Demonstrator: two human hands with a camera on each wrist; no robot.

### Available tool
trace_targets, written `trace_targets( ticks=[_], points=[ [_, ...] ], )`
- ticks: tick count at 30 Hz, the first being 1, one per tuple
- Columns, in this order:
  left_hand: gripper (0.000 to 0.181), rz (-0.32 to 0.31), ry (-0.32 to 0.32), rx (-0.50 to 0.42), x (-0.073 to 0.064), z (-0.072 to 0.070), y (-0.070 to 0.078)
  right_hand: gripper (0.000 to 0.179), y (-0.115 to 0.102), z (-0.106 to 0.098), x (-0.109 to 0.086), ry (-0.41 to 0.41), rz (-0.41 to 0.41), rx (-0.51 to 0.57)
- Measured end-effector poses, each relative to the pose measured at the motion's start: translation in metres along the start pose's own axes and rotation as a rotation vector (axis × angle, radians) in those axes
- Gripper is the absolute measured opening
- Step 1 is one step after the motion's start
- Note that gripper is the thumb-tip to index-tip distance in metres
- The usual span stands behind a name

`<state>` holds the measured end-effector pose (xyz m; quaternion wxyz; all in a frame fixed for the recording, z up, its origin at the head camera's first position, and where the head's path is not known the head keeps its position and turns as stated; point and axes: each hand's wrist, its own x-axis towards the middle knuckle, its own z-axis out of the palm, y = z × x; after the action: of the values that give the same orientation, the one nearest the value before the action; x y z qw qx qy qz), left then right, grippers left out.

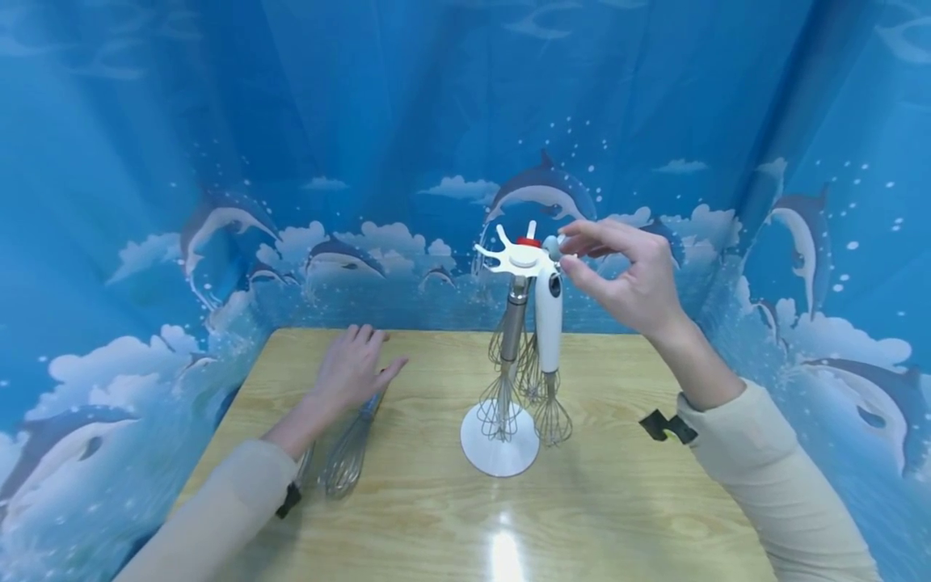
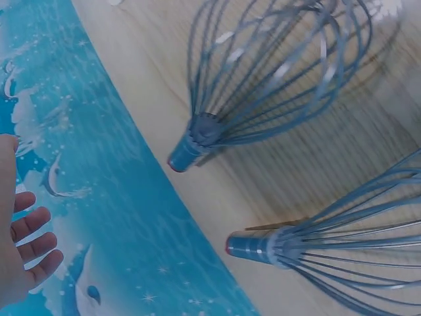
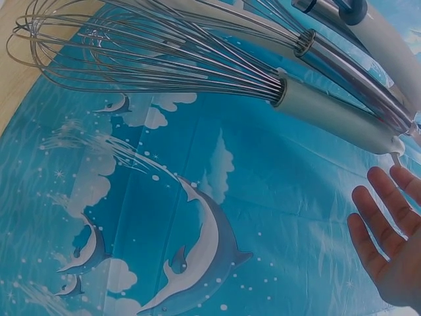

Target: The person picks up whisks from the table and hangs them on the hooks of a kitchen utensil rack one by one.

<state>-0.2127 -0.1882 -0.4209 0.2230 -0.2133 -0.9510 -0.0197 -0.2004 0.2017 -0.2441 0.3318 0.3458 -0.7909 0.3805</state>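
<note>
My left hand is over the back left of the table, fingers extended. A wire whisk with a blue handle lies just below it, and a second whisk is partly hidden by the forearm. In the left wrist view both whisks appear apart from the fingers. My right hand is at the top of a white whisk stand; thumb and index finger stand apart, fingertips close to the end of a pale-handled whisk. The other fingers are loosely extended in the right wrist view.
The stand's round white base sits mid-table. Several whisks hang from its hooks, among them one with a grey metal handle and one with a thick white handle. Blue dolphin-print curtains surround the wooden table.
</note>
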Motion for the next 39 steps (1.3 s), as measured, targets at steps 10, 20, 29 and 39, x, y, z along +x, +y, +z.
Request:
trace_targets(
  ticks=[10,20,29,39],
  points=[
    [0.056,-0.053,-0.122,0.028,-0.005,0.015,-0.009,0.035,-0.001,0.000,0.000,0.001,-0.004,-0.001],
    [0.056,-0.057,-0.179,0.069,-0.015,0.036,-0.012,0.035,-0.002,-0.001,0.000,-0.001,-0.002,-0.004],
    [0.056,-0.067,-0.198,0.077,-0.024,0.049,-0.017,0.035,-0.001,-0.001,0.000,-0.003,-0.001,-0.017],
    [0.061,-0.106,-0.312,0.054,-0.030,0.055,-0.019,0.035,-0.003,-0.001,0.000,-0.003,0.006,-0.024]
  ],
)
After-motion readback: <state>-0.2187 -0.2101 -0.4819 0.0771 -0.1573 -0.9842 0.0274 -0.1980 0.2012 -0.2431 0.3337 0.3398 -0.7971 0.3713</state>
